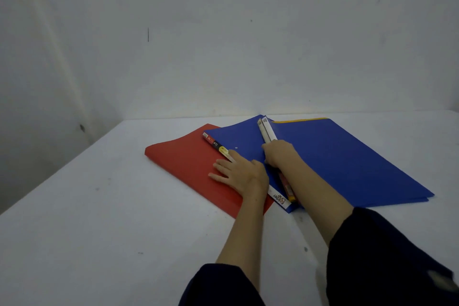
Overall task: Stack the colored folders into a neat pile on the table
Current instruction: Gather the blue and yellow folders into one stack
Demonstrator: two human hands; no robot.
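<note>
A red folder (185, 159) lies flat on the white table (99, 218). A blue folder (238, 138) overlaps its right part. Further right lies another blue folder (347, 161), with a thin yellow folder edge (300, 120) showing under its far side. My left hand (239, 172) rests flat with fingers spread across the red folder and the spine label of the blue one. My right hand (279, 154) is closed around the white-labelled spines (267, 131) where the two blue folders meet.
A plain white wall (223, 32) rises right behind the table's far edge. The table's left edge (62, 166) runs diagonally toward me. Bare tabletop stretches in front of the folders and to their left.
</note>
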